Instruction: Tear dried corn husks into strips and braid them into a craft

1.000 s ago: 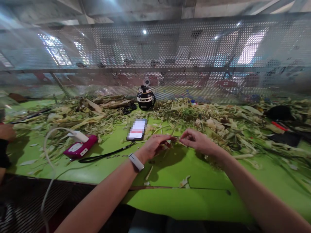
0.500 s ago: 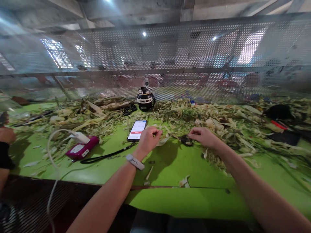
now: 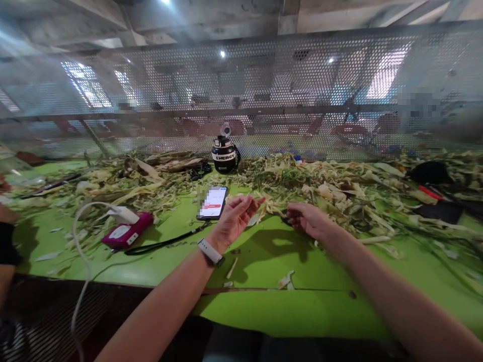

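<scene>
My left hand (image 3: 237, 217), with a light watch band at the wrist, is above the green table (image 3: 264, 271). Its palm is partly turned up, its fingers loosely stretched, and I see nothing clearly held. Pale husk strips (image 3: 269, 206) lie just past its fingertips. Across from it, my right hand (image 3: 307, 220) has its fingers loosely bent and apart, with no object visible in them. Beside and partly behind its fingers is a small dark thing (image 3: 282, 216), mostly hidden. A phone (image 3: 212, 203) with a lit screen lies left of my left hand.
Heaps of husks (image 3: 151, 183) spread along the back. A black bottle (image 3: 224, 156) stands before a perforated metal screen (image 3: 256, 75). At left are a magenta device (image 3: 128, 231) with a white cable, a black strap (image 3: 166, 242) and another person's arm (image 3: 7, 236). A black object (image 3: 431, 173) sits at right.
My left hand has gone from a pinch to loosely stretched fingers, turning its palm up and shifting slightly right. My right hand has come off the dark thing and moved slightly left, fingers lowered.
</scene>
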The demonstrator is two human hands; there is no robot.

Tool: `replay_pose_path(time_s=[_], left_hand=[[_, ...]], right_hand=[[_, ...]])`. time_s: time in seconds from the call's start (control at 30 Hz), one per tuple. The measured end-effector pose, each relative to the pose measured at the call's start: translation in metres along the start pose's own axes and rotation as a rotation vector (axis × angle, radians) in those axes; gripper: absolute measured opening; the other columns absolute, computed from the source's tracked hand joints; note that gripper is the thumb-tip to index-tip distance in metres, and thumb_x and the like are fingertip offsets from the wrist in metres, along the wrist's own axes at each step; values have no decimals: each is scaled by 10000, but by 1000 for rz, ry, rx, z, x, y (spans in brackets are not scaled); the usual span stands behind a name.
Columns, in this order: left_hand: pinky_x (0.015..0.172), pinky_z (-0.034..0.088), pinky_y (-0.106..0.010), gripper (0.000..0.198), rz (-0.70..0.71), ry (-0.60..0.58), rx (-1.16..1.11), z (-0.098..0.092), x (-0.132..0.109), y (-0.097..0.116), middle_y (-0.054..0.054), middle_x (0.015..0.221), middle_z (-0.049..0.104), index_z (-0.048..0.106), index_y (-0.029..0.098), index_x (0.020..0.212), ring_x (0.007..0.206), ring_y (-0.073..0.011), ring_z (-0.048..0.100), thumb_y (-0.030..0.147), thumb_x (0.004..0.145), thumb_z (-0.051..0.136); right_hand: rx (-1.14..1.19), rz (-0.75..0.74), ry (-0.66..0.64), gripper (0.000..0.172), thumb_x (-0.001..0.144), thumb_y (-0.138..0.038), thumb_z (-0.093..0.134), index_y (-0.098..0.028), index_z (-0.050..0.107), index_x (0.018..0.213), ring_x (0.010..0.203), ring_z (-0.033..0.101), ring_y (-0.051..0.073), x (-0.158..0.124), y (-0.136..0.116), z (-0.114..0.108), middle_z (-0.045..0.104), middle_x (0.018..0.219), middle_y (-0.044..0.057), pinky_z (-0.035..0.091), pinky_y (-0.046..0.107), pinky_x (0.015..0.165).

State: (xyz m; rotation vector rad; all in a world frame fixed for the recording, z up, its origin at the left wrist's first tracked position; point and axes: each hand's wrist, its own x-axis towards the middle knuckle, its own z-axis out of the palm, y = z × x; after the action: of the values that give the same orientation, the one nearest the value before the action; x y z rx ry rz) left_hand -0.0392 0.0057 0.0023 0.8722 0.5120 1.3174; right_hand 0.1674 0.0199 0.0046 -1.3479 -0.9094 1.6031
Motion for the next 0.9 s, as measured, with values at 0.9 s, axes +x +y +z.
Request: replay_pose_path(time_s=[0.9], left_hand=[[689,488,-150,238,-205,-45,123,4,-9,-6,0,748,685,745,180,901,652,-41,588,115,673,728]], right_hand=[[136,-116,-333,331,735,-309,669,-196,374,635,370,271,33,-16,-1,15,331,441,-114,268,153,390]])
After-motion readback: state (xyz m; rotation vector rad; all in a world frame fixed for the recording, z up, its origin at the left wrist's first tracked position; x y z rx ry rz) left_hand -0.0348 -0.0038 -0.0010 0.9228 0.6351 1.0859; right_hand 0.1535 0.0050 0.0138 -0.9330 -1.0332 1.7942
